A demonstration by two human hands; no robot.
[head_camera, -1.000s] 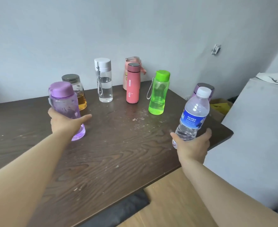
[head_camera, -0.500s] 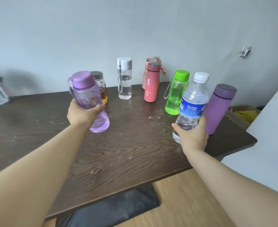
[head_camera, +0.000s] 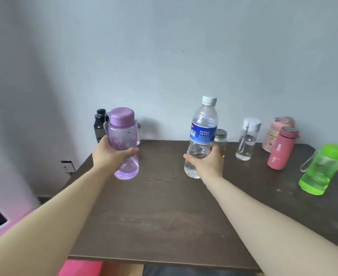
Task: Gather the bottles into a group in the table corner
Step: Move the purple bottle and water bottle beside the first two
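Note:
My left hand point(head_camera: 112, 156) grips a translucent purple bottle point(head_camera: 123, 134) with a purple cap, held above the far left part of the dark wooden table point(head_camera: 160, 216). My right hand point(head_camera: 206, 162) holds a clear water bottle point(head_camera: 203, 132) with a blue label and white cap, upright over the table's middle. A dark bottle point(head_camera: 99, 124) stands in the far left corner, partly hidden behind the purple one. To the right stand a small jar of amber liquid point(head_camera: 220, 140), a clear white-capped bottle point(head_camera: 247, 138), a pink flask point(head_camera: 282, 150), a pale pink bottle point(head_camera: 279, 128) and a green bottle point(head_camera: 321, 170).
A grey wall rises directly behind the table. A wall socket point(head_camera: 66, 166) sits low at the left, beyond the table's left edge. Pink surfaces point(head_camera: 80, 267) show below the near edge and at the lower left.
My view has swung left, so the standing bottles now sit at the right. Both hands have carried their bottles leftward toward the far left corner; the dark bottle there has come into view.

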